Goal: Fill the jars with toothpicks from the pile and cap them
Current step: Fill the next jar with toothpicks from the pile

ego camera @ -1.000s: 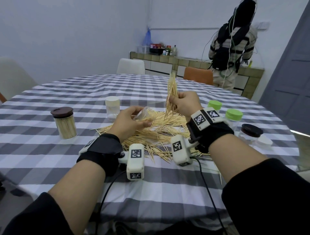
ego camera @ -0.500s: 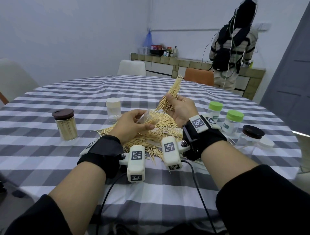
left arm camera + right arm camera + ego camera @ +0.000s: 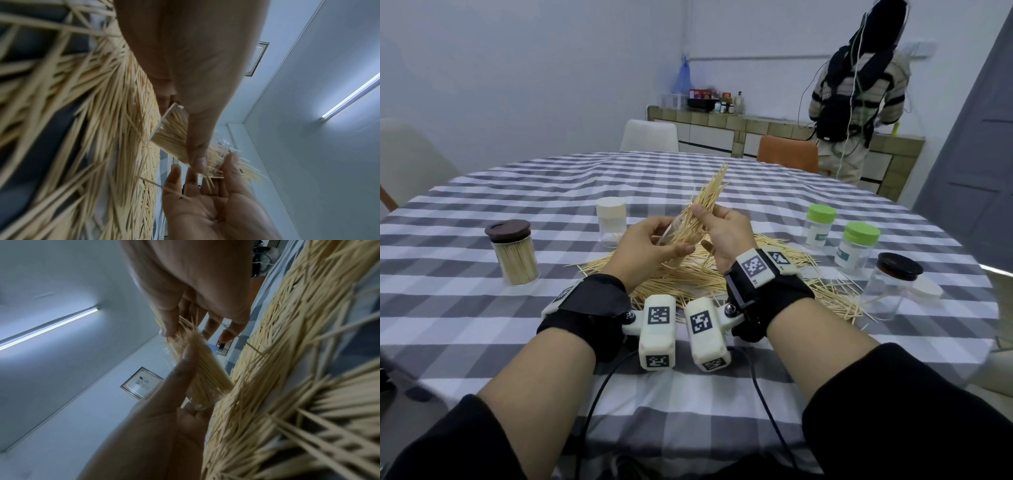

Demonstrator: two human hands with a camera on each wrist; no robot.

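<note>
My left hand [image 3: 666,241] holds a small clear jar [image 3: 671,233], tilted with its mouth toward the right hand. My right hand [image 3: 707,222] pinches a bundle of toothpicks [image 3: 710,197] that slants down into the jar mouth. In the left wrist view the jar [image 3: 170,129] shows toothpicks inside it, under my left thumb [image 3: 195,154]. The right wrist view shows the bundle [image 3: 202,368] between both hands. The loose pile of toothpicks [image 3: 726,277] lies on the checked tablecloth beneath the hands.
A brown-lidded jar [image 3: 514,255] full of toothpicks stands at the left and a white-capped jar [image 3: 611,222] behind the hands. Two green-capped jars [image 3: 858,248], a brown-lidded clear jar [image 3: 892,287] and a white lid [image 3: 927,293] sit right. A person [image 3: 859,85] stands at the far counter.
The right hand tipped the toothpick bundle from upright to slanting and brought its lower end into the jar. Both hands rose slightly and came together.
</note>
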